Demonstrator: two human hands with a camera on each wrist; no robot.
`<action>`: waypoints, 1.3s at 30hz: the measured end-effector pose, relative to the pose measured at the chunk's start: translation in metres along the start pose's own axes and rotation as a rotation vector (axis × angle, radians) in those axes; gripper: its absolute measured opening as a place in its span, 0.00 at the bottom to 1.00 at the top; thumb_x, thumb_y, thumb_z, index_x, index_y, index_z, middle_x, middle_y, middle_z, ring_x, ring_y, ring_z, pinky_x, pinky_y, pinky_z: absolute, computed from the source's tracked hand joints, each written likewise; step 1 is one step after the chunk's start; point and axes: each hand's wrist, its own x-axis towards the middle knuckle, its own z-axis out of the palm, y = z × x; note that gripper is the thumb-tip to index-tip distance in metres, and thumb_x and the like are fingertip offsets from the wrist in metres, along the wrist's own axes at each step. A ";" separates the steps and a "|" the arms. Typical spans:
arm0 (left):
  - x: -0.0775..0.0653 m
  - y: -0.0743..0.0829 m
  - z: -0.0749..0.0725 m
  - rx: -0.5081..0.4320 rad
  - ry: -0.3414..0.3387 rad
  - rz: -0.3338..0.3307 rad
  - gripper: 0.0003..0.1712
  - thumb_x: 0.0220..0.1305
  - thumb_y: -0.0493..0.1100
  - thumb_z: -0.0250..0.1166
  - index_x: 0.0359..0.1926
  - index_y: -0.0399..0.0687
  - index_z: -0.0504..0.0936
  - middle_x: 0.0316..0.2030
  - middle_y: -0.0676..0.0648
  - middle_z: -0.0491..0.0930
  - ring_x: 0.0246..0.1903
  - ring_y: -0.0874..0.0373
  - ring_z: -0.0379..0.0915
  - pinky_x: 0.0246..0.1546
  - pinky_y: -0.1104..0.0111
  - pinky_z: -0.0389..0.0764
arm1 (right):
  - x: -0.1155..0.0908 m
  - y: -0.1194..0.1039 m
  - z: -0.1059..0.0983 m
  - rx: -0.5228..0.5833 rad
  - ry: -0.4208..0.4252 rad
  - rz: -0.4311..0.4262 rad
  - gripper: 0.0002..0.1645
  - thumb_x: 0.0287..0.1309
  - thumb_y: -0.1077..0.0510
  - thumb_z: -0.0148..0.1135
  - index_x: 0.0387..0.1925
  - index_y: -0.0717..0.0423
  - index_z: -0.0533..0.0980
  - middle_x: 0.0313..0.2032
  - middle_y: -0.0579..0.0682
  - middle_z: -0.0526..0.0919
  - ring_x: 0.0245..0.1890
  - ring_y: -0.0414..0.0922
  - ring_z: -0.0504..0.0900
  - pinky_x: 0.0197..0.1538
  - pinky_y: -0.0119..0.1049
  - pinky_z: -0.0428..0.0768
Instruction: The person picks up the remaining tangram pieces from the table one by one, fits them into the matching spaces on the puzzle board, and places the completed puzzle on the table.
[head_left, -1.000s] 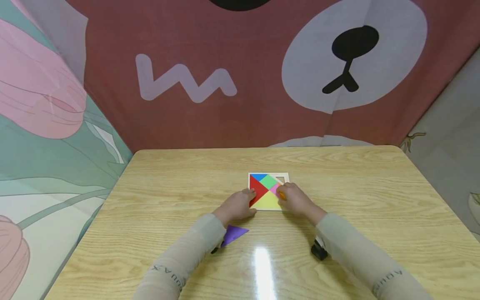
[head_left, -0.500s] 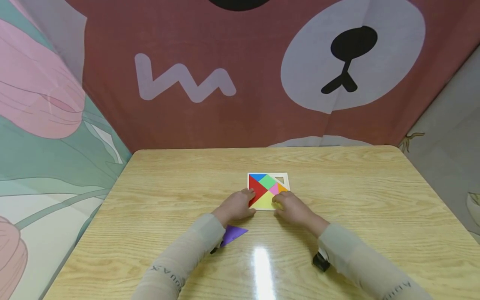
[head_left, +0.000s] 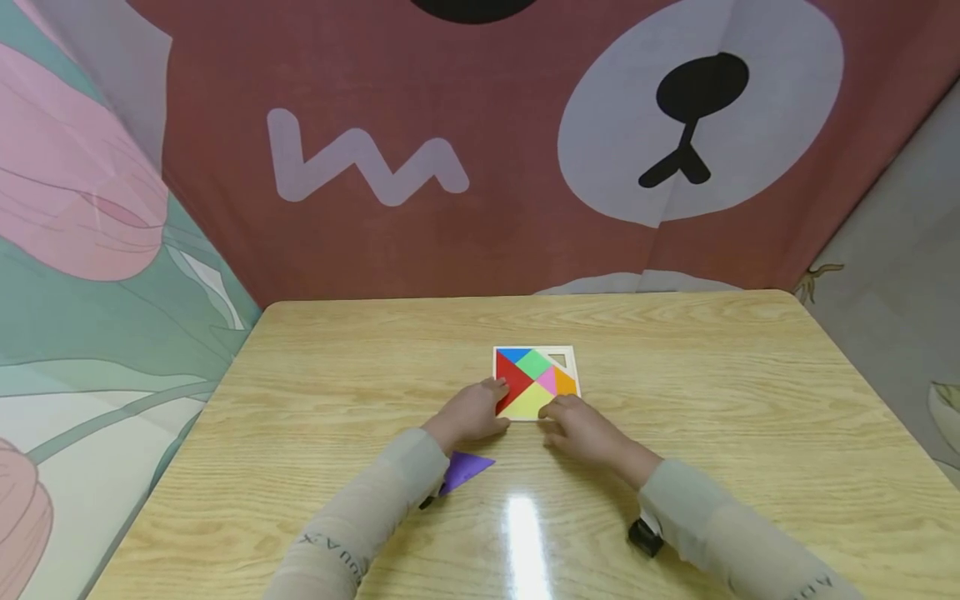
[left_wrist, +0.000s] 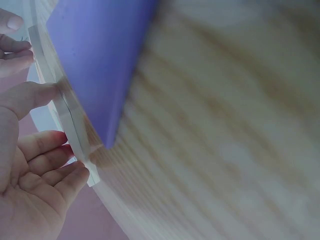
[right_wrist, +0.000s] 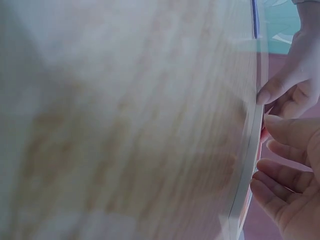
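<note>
A white tangram tray [head_left: 574, 363] lies on the table with red [head_left: 512, 375], blue [head_left: 514, 354], green [head_left: 534, 363], pink [head_left: 547, 380], orange [head_left: 565, 382] and yellow [head_left: 528, 402] pieces in it. Its far right corner is bare, with a triangular cutout. My left hand [head_left: 471, 410] holds the tray's near left corner, fingers over the red triangle and thumb at the front edge. Around the near right corner my right hand [head_left: 587, 430] hovers with loosely bent fingers, fingertips right at the yellow triangle's edge. A purple triangle [head_left: 468, 469] lies beside my left wrist, partly hidden by the sleeve.
The pale wooden table [head_left: 360, 350] extends to a printed cloth backdrop [head_left: 510, 242] behind it. A black wrist camera [head_left: 645, 537] hangs under the right sleeve, close over the tabletop. Light reflects off the wood at the front.
My right hand has let go of the orange piece and drawn back toward the near right corner, uncovering that piece in the tray. The left hand stays in place.
</note>
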 end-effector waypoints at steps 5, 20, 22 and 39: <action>-0.001 0.000 0.000 -0.001 0.006 -0.002 0.33 0.52 0.49 0.59 0.57 0.37 0.65 0.57 0.43 0.63 0.58 0.51 0.56 0.56 0.66 0.59 | -0.003 -0.002 0.001 -0.005 0.001 -0.018 0.15 0.43 0.61 0.63 0.36 0.63 0.75 0.35 0.52 0.76 0.38 0.48 0.72 0.44 0.42 0.71; -0.001 -0.001 -0.001 -0.010 0.009 -0.001 0.33 0.53 0.49 0.59 0.58 0.37 0.64 0.57 0.43 0.63 0.58 0.51 0.56 0.56 0.66 0.58 | -0.009 -0.018 0.007 -0.005 -0.053 -0.145 0.15 0.46 0.59 0.60 0.38 0.60 0.75 0.38 0.50 0.76 0.41 0.47 0.71 0.46 0.40 0.71; -0.001 -0.001 -0.001 -0.014 0.004 -0.003 0.34 0.53 0.49 0.59 0.58 0.37 0.64 0.57 0.43 0.63 0.58 0.51 0.55 0.56 0.66 0.58 | -0.010 -0.020 0.008 0.002 -0.066 -0.181 0.15 0.46 0.60 0.60 0.39 0.60 0.75 0.38 0.50 0.76 0.42 0.47 0.72 0.48 0.40 0.70; 0.000 -0.001 -0.001 0.018 -0.005 0.019 0.34 0.53 0.50 0.58 0.58 0.37 0.63 0.58 0.42 0.62 0.58 0.51 0.55 0.56 0.66 0.58 | -0.015 -0.040 0.010 -0.016 -0.243 -0.334 0.26 0.52 0.54 0.56 0.53 0.58 0.68 0.54 0.53 0.68 0.53 0.49 0.66 0.55 0.41 0.63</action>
